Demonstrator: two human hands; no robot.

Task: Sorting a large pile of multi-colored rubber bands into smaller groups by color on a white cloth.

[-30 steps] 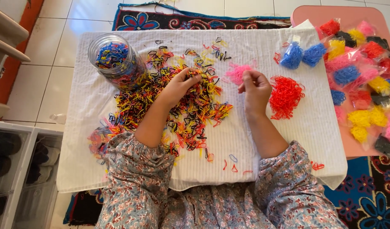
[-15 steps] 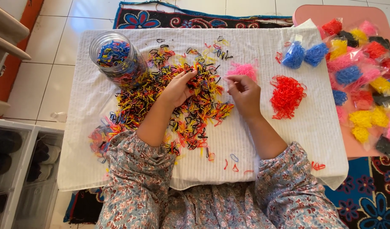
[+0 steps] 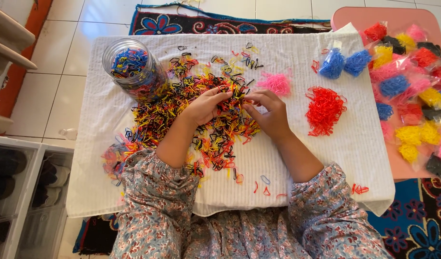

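- Mixed bands (image 3: pixel 201 115): red, yellow and black, tangled together.
- Pink pile (image 3: pixel 275 83): bright pink.
- Red pile (image 3: pixel 324 109): plain vivid red.
- Blue bags (image 3: pixel 344 63): 2 clear bags of blue bands.
- Cloth (image 3: pixel 335 158): white with fine ribbed stripes.
- Jar (image 3: pixel 130 71): clear, filled with blue, red, yellow and pink bands.
- Packets (image 3: pixel 412 91): clear bags of red, yellow, pink, blue and black bands.
- Tray (image 3: pixel 350 14): pale salmon pink.
- Sleeves (image 3: pixel 148 206): grey-blue with small rust-brown and white flowers.
- Rug (image 3: pixel 182 24): dark ground with red and blue flowers, blue edge.
- Floor (image 3: pixel 57 62): white tiles.
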